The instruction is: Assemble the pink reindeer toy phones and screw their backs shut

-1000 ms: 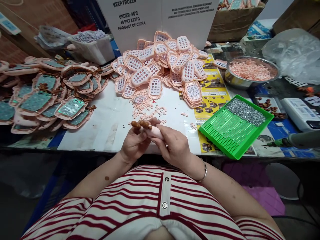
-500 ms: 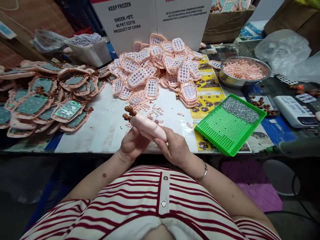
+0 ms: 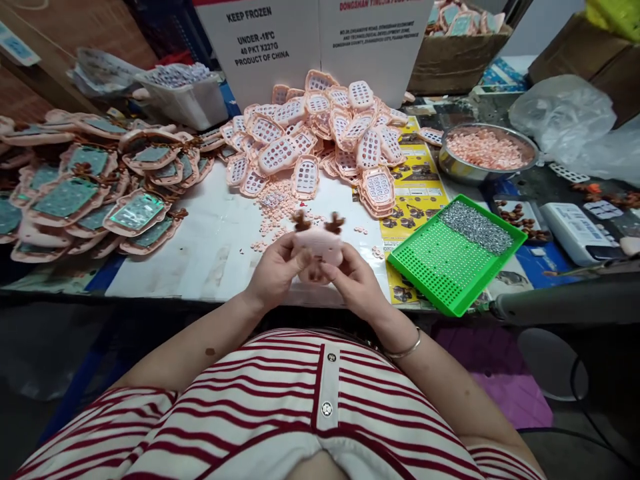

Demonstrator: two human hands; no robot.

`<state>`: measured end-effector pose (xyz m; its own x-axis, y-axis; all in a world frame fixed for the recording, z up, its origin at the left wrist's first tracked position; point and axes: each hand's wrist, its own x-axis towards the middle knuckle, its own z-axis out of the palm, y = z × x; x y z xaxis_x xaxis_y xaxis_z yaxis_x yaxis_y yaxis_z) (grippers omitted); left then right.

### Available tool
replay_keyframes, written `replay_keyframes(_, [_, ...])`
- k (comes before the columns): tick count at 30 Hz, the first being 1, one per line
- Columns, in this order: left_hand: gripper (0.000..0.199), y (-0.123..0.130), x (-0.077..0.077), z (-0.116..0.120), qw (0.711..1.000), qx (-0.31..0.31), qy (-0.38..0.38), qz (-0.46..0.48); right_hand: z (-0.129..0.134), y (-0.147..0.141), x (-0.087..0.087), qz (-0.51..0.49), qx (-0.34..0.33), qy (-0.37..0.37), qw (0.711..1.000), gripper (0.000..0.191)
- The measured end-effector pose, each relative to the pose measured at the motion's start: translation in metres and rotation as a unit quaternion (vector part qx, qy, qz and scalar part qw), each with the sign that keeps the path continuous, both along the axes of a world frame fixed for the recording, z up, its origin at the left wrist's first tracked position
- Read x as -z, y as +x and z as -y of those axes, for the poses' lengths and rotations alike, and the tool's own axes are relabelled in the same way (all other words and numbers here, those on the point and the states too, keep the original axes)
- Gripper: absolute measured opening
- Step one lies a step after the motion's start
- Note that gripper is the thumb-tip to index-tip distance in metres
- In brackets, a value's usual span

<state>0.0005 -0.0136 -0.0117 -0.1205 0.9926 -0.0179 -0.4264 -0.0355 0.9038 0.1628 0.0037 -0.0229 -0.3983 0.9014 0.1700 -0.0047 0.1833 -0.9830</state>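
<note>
Both hands hold a pink plastic toy shell (image 3: 319, 244) with two brown antlers, just above the front of the table. My left hand (image 3: 273, 275) is closed on its left side, thumb across the face. My right hand (image 3: 361, 283) grips the right side, its thumb near the lower middle. The antlers point away from me; the underside is hidden. Beyond the hands lie small loose pink pieces (image 3: 274, 205) and a heap of pink faceplates (image 3: 283, 155) with rows of holes. On the left is a pile of pink shells with green circuit boards (image 3: 67, 197).
At right, a green perforated tray (image 3: 425, 288) holds many small metal screws (image 3: 477, 227). Behind it stands a steel bowl (image 3: 457, 167) of pink pieces. A grey cylindrical tool (image 3: 565, 297) juts in from the right edge. A white carton (image 3: 270, 73) stands behind the heap.
The shell has turned from lying slantwise with antlers to the left to facing me, antlers pointing away. My left hand has shifted to its left side, the right hand slightly rightward.
</note>
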Motion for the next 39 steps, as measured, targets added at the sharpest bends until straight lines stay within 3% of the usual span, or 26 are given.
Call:
replay_keyframes(3, [0.039,0.013,-0.003,0.005,0.996,0.004,-0.002,-0.088,0.004,-0.007,0.020,-0.164,0.039,-0.130,0.977,0.045])
replay_keyframes(6, [0.037,0.024,-0.005,0.012,0.987,-0.038,-0.002,-0.155,0.009,-0.014,0.036,-0.214,0.066,-0.196,0.955,0.049])
replay_keyframes(15, [0.043,0.016,0.001,0.010,0.981,-0.027,0.020,-0.189,0.001,-0.009,0.040,-0.199,0.064,-0.196,0.958,0.053])
replay_keyframes(19, [0.048,0.012,-0.008,0.005,0.970,-0.032,0.066,-0.231,0.002,-0.008,0.043,-0.172,0.022,-0.184,0.968,0.060])
replay_keyframes(22, [0.035,0.009,-0.018,0.001,0.965,-0.019,0.089,-0.247,0.001,-0.003,0.041,-0.103,-0.001,-0.155,0.983,0.055])
replay_keyframes(26, [0.031,-0.002,-0.019,-0.004,0.945,0.006,0.079,-0.316,-0.009,0.019,0.029,-0.056,0.120,-0.005,0.991,0.059])
replay_keyframes(28, [0.028,-0.008,-0.015,-0.006,0.918,0.050,0.062,-0.389,-0.014,0.028,0.022,0.001,0.141,0.087,0.986,0.057])
replay_keyframes(32, [0.028,-0.014,-0.006,-0.006,0.828,0.138,0.087,-0.536,-0.019,0.032,0.013,0.152,0.040,0.178,0.971,0.022])
replay_keyframes(35, [0.028,-0.015,0.000,-0.002,0.777,0.092,0.148,-0.605,-0.020,0.029,0.013,0.170,0.032,0.220,0.960,0.019])
replay_keyframes(39, [0.027,-0.015,0.011,0.003,0.749,0.022,0.240,-0.617,-0.015,0.027,0.017,0.171,0.024,0.255,0.951,0.020])
